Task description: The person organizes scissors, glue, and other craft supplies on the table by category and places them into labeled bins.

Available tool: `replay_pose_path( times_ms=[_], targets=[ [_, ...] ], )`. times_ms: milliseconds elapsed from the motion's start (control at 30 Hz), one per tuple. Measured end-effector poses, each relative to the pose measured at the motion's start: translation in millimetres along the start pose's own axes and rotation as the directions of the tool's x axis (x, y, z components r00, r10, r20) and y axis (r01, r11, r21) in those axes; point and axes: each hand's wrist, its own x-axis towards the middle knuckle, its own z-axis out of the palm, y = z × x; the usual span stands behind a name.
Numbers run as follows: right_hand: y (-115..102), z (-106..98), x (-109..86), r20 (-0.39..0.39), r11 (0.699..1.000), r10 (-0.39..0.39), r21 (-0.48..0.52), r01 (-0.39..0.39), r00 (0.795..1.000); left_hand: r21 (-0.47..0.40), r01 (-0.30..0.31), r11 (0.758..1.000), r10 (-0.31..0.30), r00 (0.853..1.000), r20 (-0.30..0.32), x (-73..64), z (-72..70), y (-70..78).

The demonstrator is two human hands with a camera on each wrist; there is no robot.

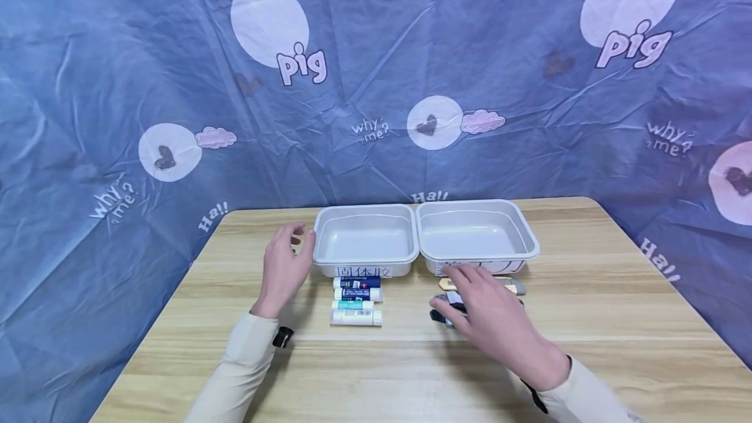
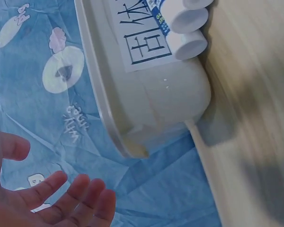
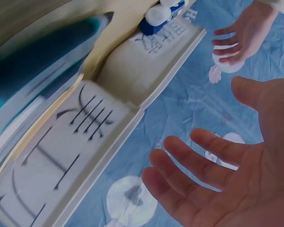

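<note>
My left hand (image 1: 284,267) is beside the left end of a white plastic bin (image 1: 365,260), fingers relaxed and nothing in them. In the left wrist view, that hand (image 2: 61,201) is apart from the bin's corner. Several glue sticks (image 1: 357,317) lie in a stack of rows before this bin. My right hand (image 1: 496,318) hovers over several utility knives, partly hiding them; a yellow one (image 1: 449,284) and a dark one (image 1: 437,315) show. The right wrist view has the right hand (image 3: 222,175) with spread, loosely bent fingers, holding nothing. Behind it stands a second white bin (image 1: 478,254).
Both bins stand side by side on a wooden table (image 1: 364,377), each with a handwritten paper label on its front. A blue printed cloth (image 1: 352,168) hangs behind and around the table.
</note>
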Motion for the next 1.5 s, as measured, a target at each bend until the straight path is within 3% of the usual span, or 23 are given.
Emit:
replay_pose_path(
  times_ms=[367,600,867,1200,1500],
  targets=[
    [-25.2,24.8,19.1,0.078,0.996,-0.087,0.007,0.086,0.993,-0.035,0.079,0.996,-0.078,0.996,0.038,3.6,7.0,-9.7],
    [-37.7,40.0,31.3,0.077,0.985,-0.172,-0.010,0.173,0.982,-0.029,0.123,0.992,-0.120,0.990,0.073,1.7,11.5,-13.5],
    [-50.1,55.9,38.2,0.049,0.960,-0.273,-0.048,0.276,0.961,-0.012,0.130,0.991,-0.129,0.988,0.088,2.6,14.6,-14.8],
    [-57.4,65.9,42.3,0.175,0.959,-0.271,-0.040,0.281,0.947,-0.023,0.169,0.985,-0.165,0.978,0.127,3.7,19.0,-25.1],
    [-56.5,74.5,44.8,0.192,0.959,-0.271,-0.029,0.281,0.943,-0.053,0.228,0.972,-0.215,0.959,0.185,4.8,20.5,-29.7]
  ],
)
